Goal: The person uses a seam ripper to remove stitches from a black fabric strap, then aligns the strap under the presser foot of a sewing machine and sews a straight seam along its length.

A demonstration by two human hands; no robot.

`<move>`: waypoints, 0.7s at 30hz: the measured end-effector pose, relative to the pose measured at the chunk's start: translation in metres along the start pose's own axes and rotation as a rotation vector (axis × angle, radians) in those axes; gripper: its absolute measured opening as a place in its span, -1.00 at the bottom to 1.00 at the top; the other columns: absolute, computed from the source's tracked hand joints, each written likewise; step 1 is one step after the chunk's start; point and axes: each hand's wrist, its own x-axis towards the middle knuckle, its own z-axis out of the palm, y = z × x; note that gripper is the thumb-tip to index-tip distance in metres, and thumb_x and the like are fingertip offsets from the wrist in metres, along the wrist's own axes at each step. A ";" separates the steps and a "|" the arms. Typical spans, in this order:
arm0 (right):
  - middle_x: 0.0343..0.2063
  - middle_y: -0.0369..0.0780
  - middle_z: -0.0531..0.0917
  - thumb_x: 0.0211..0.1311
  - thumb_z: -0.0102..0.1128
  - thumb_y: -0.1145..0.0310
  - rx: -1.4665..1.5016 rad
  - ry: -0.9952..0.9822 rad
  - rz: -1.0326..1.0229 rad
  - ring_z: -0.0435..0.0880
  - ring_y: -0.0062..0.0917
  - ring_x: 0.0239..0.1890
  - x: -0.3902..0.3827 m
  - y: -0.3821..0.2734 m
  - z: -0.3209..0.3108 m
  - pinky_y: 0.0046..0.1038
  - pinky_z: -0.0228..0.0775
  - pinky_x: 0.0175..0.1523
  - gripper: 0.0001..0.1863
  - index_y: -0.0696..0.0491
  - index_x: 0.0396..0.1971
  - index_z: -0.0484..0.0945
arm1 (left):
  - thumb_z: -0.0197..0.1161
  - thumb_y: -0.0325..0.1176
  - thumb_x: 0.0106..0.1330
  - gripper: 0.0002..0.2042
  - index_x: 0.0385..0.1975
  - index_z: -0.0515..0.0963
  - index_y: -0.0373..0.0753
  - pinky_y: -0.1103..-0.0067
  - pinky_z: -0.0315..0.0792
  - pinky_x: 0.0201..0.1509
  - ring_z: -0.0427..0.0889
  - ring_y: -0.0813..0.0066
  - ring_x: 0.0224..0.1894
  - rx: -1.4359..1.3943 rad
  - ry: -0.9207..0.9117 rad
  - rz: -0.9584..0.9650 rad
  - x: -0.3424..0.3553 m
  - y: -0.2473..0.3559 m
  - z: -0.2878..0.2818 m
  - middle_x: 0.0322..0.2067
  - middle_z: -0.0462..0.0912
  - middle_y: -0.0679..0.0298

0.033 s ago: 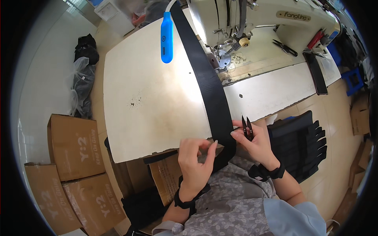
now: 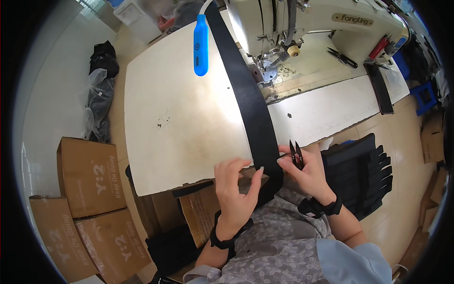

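A wide black webbing strap (image 2: pixel 257 111) runs down the white worktable (image 2: pixel 189 123) past the sewing machine (image 2: pixel 307 28) and hangs over the near edge toward my lap. At the strap's left edge is my left hand (image 2: pixel 234 194), thumb and fingers apart, with nothing visible between them. My right hand (image 2: pixel 307 173) is closed around black thread snips (image 2: pixel 296 155), their two pointed blades upward and slightly apart. Its thumb and a fingertip are at the strap's right edge; whether they pinch it I cannot tell.
A blue handheld device (image 2: pixel 201 47) hangs over the table's far part. Another pair of snips (image 2: pixel 343 57) lies on the machine bed. Black strapped fabric pieces (image 2: pixel 357 175) are stacked at right. Cardboard boxes (image 2: pixel 92 180) stand on the left, near black bundles (image 2: pixel 101 90).
My left thumb and fingers have spread farther apart, the fingertips moving slightly up. The right hand and its snips are almost unmoved. The strap has barely shifted.
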 end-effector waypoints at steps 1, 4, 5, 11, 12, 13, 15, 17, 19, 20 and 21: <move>-0.51 -0.41 0.56 0.26 0.19 0.42 -0.002 -0.014 0.000 0.38 -0.83 -0.48 0.001 0.000 0.000 -0.71 0.24 -0.39 -0.61 0.21 0.07 0.45 | 0.39 -0.43 0.10 -0.66 -0.10 0.52 -0.25 0.46 0.37 -0.11 0.49 0.28 -0.05 -0.016 -0.003 0.033 0.005 -0.001 0.004 -0.07 0.51 0.14; -0.47 -0.33 0.58 0.23 0.20 0.46 -0.194 0.085 -0.159 0.43 -0.76 -0.49 0.003 0.000 0.004 -0.70 0.26 -0.38 -0.64 0.17 0.03 0.48 | 0.39 -0.27 0.11 -0.40 0.17 0.37 -0.26 0.22 0.11 0.28 0.20 0.11 0.33 0.317 -0.236 0.279 0.015 -0.013 0.012 0.25 0.28 0.06; -0.45 -0.29 0.58 0.22 0.20 0.47 -0.287 0.144 -0.234 0.45 -0.73 -0.49 0.003 0.001 0.006 -0.70 0.27 -0.38 -0.65 0.16 0.01 0.49 | 0.38 -0.22 0.11 -0.35 0.21 0.32 -0.27 0.16 0.00 0.31 0.12 0.09 0.36 0.351 -0.286 0.255 0.013 -0.019 0.015 0.29 0.21 0.05; -0.35 -0.22 0.52 0.13 0.27 0.49 -0.576 0.203 -0.305 0.59 -0.58 -0.46 0.003 -0.003 -0.004 -0.58 0.38 -0.43 -0.77 0.16 -0.19 0.52 | 0.37 -0.13 0.11 -0.20 0.32 0.15 -0.31 -0.03 -0.27 0.39 -0.05 0.03 0.43 0.389 -0.415 0.196 0.009 -0.029 0.020 0.37 0.07 0.05; -0.36 -0.22 0.51 0.11 0.28 0.49 -0.620 0.232 -0.385 0.59 -0.55 -0.46 0.004 -0.002 -0.002 -0.55 0.39 -0.44 -0.76 0.16 -0.20 0.53 | 0.38 -0.13 0.10 -0.18 0.32 0.14 -0.31 -0.04 -0.27 0.39 -0.05 0.03 0.43 0.378 -0.423 0.193 0.010 -0.028 0.020 0.37 0.06 0.05; -0.37 -0.22 0.50 0.09 0.29 0.49 -0.664 0.261 -0.467 0.60 -0.52 -0.47 0.007 0.000 0.003 -0.52 0.40 -0.45 -0.76 0.16 -0.21 0.53 | 0.39 -0.13 0.08 -0.17 0.32 0.14 -0.31 -0.04 -0.28 0.39 -0.06 0.03 0.44 0.368 -0.430 0.190 0.010 -0.028 0.019 0.38 0.05 0.05; -0.38 -0.21 0.48 0.06 0.31 0.49 -0.750 0.299 -0.533 0.60 -0.45 -0.48 0.011 0.004 0.011 -0.46 0.40 -0.46 -0.76 0.15 -0.24 0.53 | 0.41 -0.14 0.05 -0.15 0.32 0.13 -0.31 -0.05 -0.28 0.39 -0.06 0.03 0.44 0.362 -0.440 0.189 0.010 -0.029 0.019 0.38 0.04 0.05; -0.37 -0.20 0.45 0.04 0.32 0.49 -0.836 0.318 -0.502 0.59 -0.37 -0.49 0.012 0.009 0.016 -0.41 0.41 -0.46 -0.76 0.15 -0.26 0.52 | 0.43 -0.15 0.02 -0.12 0.33 0.13 -0.31 -0.06 -0.28 0.38 -0.06 0.02 0.44 0.366 -0.445 0.194 0.010 -0.030 0.019 0.38 0.04 0.05; -0.37 -0.20 0.43 0.04 0.31 0.48 -0.880 0.334 -0.475 0.59 -0.33 -0.48 0.011 0.013 0.018 -0.38 0.41 -0.45 -0.77 0.14 -0.29 0.50 | 0.44 -0.16 -0.01 -0.11 0.33 0.12 -0.31 -0.06 -0.27 0.38 -0.07 0.02 0.44 0.368 -0.443 0.188 0.009 -0.030 0.019 0.38 0.03 0.05; -0.37 -0.20 0.43 0.04 0.30 0.48 -0.903 0.342 -0.459 0.59 -0.32 -0.48 0.011 0.014 0.018 -0.36 0.41 -0.45 -0.78 0.14 -0.30 0.50 | 0.44 -0.16 -0.02 -0.10 0.33 0.12 -0.31 -0.06 -0.27 0.38 -0.07 0.02 0.44 0.367 -0.443 0.184 0.009 -0.030 0.020 0.38 0.03 0.05; -0.37 -0.19 0.43 0.06 0.28 0.49 -0.915 0.330 -0.458 0.59 -0.31 -0.48 0.011 0.014 0.018 -0.35 0.41 -0.45 -0.79 0.14 -0.30 0.49 | 0.44 -0.16 -0.02 -0.10 0.33 0.12 -0.32 -0.07 -0.27 0.38 -0.07 0.02 0.44 0.370 -0.442 0.182 0.009 -0.030 0.020 0.38 0.03 0.05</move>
